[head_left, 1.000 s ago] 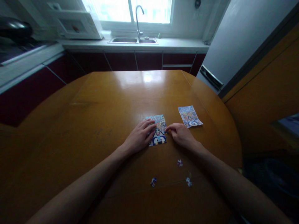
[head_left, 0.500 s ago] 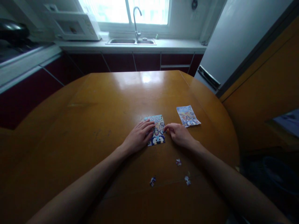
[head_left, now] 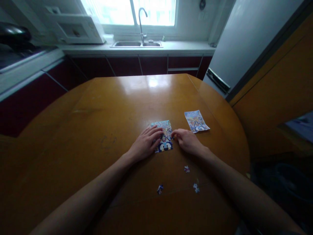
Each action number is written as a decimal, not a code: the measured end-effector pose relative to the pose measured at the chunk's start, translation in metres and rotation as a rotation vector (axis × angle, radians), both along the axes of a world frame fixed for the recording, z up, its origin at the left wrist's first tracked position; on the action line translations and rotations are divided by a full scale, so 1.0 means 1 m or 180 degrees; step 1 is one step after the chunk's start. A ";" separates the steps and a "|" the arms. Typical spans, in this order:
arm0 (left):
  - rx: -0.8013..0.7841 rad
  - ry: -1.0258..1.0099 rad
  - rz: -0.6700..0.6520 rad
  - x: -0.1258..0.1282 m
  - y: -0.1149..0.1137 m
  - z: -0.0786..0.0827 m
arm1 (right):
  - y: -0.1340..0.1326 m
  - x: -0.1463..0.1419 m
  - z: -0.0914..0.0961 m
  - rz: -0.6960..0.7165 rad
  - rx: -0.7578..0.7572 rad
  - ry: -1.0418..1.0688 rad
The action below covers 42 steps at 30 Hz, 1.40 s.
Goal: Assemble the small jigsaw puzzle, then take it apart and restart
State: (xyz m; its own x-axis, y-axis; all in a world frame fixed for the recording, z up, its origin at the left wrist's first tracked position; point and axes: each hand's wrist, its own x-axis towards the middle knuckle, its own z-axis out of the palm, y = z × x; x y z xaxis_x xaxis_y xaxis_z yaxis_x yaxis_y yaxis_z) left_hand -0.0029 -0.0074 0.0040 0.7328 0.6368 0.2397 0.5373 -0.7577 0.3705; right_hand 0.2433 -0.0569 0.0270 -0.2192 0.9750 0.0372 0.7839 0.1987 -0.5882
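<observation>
A small, brightly printed puzzle lies flat on the wooden tabletop, and everything else is best placed from it. The left hand lies palm down over the puzzle's left part, its fingers spread and released, pressing on the surface rather than gripping anything. The right hand sits just beside the puzzle's right edge with its fingers curled in to touch that edge. Whether they pinch a piece there cannot be told from this view. A printed sheet with a similar picture lies to the right of the puzzle and a little farther from the person, apart from both hands. Three loose pieces are scattered on the near side of the puzzle, well apart from it. The puzzle looks thin, light and only loosely joined, so it would likely slide on the glossy wood and buckle or come apart if lifted by one corner. Flat pressure from above or a hold along two opposite edges seems safest. A single piece probably suits a fingertip pinch.
</observation>
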 end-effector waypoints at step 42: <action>0.0180 -0.0170 0.0019 0.002 0.000 -0.002 | -0.117 0.009 0.024 -0.0105 -0.0779 0.0005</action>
State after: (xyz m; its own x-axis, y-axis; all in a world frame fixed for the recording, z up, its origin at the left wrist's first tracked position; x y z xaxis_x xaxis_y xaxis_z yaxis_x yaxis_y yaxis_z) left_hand -0.0009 -0.0075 0.0016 0.7142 0.6255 0.3140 0.5226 -0.7751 0.3553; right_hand 0.2522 -0.1740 0.0506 -0.1873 0.9616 -0.2007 0.7866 0.0245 -0.6169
